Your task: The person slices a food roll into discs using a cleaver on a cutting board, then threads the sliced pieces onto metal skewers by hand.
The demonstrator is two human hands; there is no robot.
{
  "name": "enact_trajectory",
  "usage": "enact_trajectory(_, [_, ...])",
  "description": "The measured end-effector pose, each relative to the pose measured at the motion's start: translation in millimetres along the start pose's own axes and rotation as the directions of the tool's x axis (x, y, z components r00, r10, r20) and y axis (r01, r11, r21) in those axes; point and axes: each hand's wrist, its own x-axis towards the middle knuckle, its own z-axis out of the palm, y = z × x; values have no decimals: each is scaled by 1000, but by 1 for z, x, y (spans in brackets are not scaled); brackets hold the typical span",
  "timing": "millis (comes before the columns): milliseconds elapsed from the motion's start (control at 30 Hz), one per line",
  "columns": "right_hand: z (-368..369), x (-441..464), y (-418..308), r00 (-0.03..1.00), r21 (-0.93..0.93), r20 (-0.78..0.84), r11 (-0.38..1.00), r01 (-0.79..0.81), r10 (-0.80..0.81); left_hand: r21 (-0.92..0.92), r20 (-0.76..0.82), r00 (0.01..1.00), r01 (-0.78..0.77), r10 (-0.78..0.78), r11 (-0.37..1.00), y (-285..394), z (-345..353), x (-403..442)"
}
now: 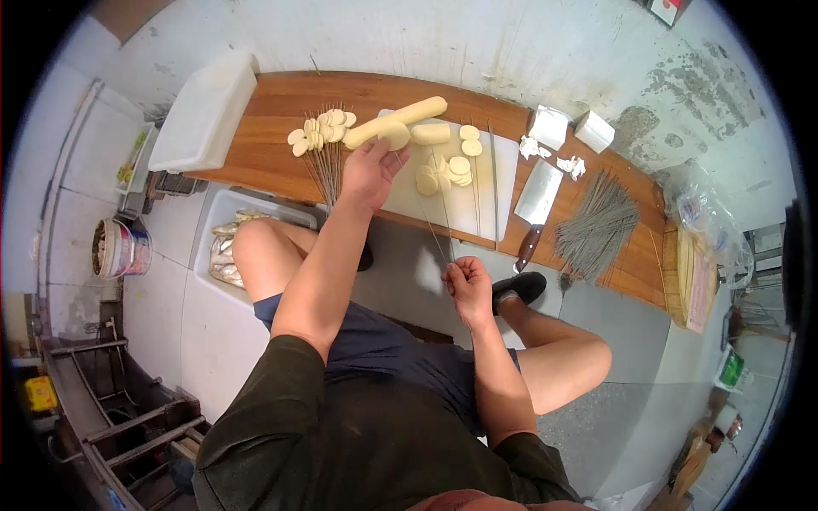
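the left hand reaches over the near left part of the white cutting board, its fingers curled narrow around the lower edge of a pale yellow round slice. the slice's broad face stands clear above the fingertips, and a long yellow roll lies just beyond it. the right hand is lower, off the near edge of the table, thumb and fingers pinched together on the end of a thin skewer that slants up toward the left hand. (a second thin line runs from the same pinch up toward the board; whether those fingers grip one or two, i cannot tell.) i also cannot tell if the skewer's tip is in the slice, since the left fingers are in the way.

on the board, a shorter yellow piece lies beside the roll, with loose-looking slices grouped nearer the person and a pair of slices in line with a skewer to their right. to the left of the board, a fan of loaded skewers rests with the slices at the far end. the cleaver lies right of the board, blade away from the person, and beyond it spreads a heap of bare skewers.
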Motion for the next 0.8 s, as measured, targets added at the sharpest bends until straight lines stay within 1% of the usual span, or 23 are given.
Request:
enact_trajectory(133, [1, 1, 0, 1000, -17, -13, 1000, -7, 7, 27, 31, 1000, 2, -3, 1000, 1, -2, 4])
enact_trajectory(233, [1, 1, 0, 1000, -4, -10, 1000, -15, 15, 76, -6, 1000, -2, 3, 997, 2, 4, 1])
enact_trajectory(467, [1, 1, 1, 1000, -26, -14, 1000, 4, -5, 82, 17, 1000, -13, 12, 997, -2, 0, 3])
enact_trajectory(567, [3, -1, -1, 999, -67, -40, 998, -18, 15, 85, 23, 1000, -22, 20, 996, -4, -1, 3])
enact_trajectory(667, [7, -4, -8, 997, -53, -53, 997, -56, 53, 99, 24, 999, -29, 27, 995, -6, -2, 3])
enact_trajectory(800, [8, -3, -3, 998, -52, -56, 998, -33, 30, 109, 36, 999, -27, 23, 994, -8, -2, 2])
